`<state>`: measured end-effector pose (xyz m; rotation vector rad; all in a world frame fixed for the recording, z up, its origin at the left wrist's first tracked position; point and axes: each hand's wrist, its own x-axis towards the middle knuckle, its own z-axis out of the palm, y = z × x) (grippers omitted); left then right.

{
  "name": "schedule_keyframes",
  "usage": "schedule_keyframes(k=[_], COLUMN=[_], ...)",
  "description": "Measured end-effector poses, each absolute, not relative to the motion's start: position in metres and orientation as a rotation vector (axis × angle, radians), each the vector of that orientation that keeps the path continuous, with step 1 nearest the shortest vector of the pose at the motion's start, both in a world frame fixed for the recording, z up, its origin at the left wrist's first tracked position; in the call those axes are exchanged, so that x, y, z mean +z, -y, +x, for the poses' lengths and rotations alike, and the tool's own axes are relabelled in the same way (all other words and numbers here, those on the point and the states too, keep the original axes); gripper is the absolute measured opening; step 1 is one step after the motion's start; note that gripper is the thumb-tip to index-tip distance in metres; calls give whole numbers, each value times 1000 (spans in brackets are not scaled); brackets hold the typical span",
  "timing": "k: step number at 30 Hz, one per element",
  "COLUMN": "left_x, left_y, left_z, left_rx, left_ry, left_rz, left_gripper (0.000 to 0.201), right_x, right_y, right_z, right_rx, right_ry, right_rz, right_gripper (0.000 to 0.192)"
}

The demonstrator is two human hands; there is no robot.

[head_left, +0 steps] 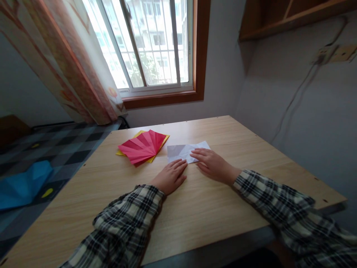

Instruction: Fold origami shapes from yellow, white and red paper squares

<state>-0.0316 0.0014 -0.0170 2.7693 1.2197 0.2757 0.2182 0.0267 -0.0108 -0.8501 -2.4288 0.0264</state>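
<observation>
A folded sheet of white paper (176,150) with creases lies on the wooden table in front of me. My left hand (172,175) rests flat at its near left edge, fingers stretched out with the tips touching it. Across the paper's right part lies my right hand (209,162), its fingers extended over the surface and covering some of it. Neither hand grips anything. To the left of the paper sits a red pleated paper fan (145,146), spread on top of yellow paper (121,153).
The pale wooden table (223,212) reaches toward the window (156,44). On the left, a blue folded paper (26,182) lies on a checked bed cover (75,137). A curtain (83,67) hangs at the back left. A wall shelf (295,22) and a cable (292,98) are at the right.
</observation>
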Motion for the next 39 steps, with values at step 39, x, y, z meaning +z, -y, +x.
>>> schedule_keyframes(k=[39], left_x=[-16], left_y=[6], left_z=[-29], left_rx=[174], left_ry=[-1449], left_rz=[2708], left_gripper=[53], right_x=[-16], right_y=[0], right_z=[210], right_rx=[144], right_ry=[2569], right_rz=[-1188], right_gripper=[56])
